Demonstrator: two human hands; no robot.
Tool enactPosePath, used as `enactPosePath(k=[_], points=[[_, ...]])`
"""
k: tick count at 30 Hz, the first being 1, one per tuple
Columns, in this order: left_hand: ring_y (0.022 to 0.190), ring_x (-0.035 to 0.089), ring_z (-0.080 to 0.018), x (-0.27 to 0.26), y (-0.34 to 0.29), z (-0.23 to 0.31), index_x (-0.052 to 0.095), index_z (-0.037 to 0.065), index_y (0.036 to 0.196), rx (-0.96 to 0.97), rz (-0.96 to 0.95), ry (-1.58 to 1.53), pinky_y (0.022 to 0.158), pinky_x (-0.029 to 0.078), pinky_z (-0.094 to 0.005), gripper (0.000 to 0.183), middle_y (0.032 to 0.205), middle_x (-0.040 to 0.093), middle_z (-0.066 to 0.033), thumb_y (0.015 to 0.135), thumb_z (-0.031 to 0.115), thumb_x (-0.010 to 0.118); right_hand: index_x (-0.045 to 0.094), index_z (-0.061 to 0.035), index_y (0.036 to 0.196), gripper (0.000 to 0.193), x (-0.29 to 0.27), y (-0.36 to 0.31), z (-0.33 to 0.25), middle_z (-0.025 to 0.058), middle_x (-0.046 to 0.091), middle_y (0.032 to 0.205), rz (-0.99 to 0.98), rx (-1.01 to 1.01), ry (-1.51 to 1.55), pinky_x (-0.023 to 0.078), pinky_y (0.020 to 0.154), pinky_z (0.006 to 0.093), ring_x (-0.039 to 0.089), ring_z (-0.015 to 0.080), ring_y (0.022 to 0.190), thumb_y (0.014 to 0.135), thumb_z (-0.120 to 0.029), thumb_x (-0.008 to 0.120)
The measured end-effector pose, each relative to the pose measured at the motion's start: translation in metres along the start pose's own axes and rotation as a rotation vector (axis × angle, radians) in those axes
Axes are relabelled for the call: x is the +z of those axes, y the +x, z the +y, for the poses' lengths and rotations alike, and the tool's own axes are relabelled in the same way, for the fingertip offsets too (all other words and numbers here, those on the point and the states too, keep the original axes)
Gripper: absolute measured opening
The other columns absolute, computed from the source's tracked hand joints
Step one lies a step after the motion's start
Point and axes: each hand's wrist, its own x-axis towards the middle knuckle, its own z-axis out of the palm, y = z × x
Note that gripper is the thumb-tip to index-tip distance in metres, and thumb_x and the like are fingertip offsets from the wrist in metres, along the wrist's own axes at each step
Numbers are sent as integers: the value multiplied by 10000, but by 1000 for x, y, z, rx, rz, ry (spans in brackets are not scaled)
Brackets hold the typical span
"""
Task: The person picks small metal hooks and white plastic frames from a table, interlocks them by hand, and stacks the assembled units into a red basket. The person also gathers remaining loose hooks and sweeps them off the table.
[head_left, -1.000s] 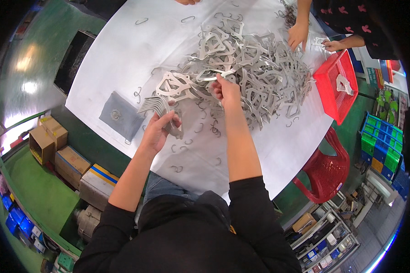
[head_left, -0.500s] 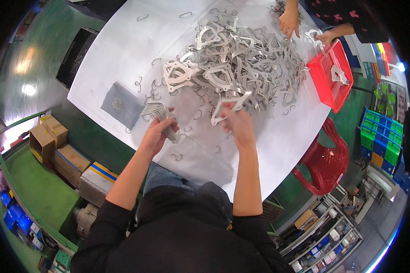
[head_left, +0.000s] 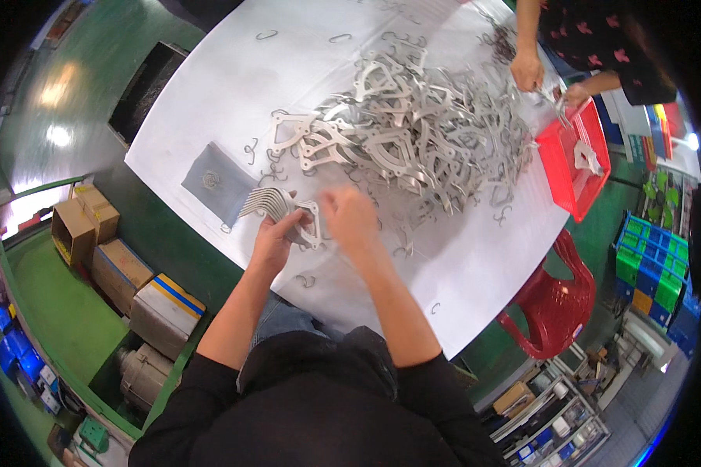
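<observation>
My left hand (head_left: 273, 243) grips a fanned stack of flat silver metal brackets (head_left: 268, 201) above the near left part of the white table. One bracket (head_left: 314, 224) sticks out at the right side of this stack. Just right of it is my right hand (head_left: 354, 222), smeared by motion; its fingers seem curled, but whether they hold anything is unclear. Beyond both hands lies a large heap of similar open-framed brackets (head_left: 397, 148). Small bent wire hooks (head_left: 251, 149) are scattered around the heap.
A grey plastic bag (head_left: 216, 183) lies left of my stack. At the far right, another person's hands (head_left: 527, 71) handle metal pieces by a red basket (head_left: 553, 167) holding a bracket. A dark red chair (head_left: 557, 300) stands by the right table edge, cardboard boxes (head_left: 121, 268) at the left.
My right hand has moved left, from holding a bracket apart to beside the stack. A bracket now juts from the stack's right side. The other person's hands have come closer together.
</observation>
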Motion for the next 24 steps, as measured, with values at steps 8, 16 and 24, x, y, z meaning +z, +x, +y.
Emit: enactPosePath(k=[8,16,24], points=[[781,580,-160,-39,12,53,448,28,1276,46,79,-26,762,451,-301,459,828,610,-44,860,145,603,606,-87,1028,240,41,170,38,111,624,910,161,149,-104,474,737,437,600,323,863,810,-182,640],[812,583,-147,-44,16,71,476,33,1259,65,112,67,784,464,-306,430,900,623,-58,863,141,605,618,-114,955,140,-22,135,5,82,629,897,217,-302,-78,480,636,397,617,303,740,838,-189,606],[926,580,-168,1,9,32,497,-9,1185,-129,-86,280,837,440,-306,489,1050,600,-83,758,68,722,606,-69,948,153,-1,59,-33,123,611,836,-179,-140,-246,491,618,419,623,325,723,831,-160,567]])
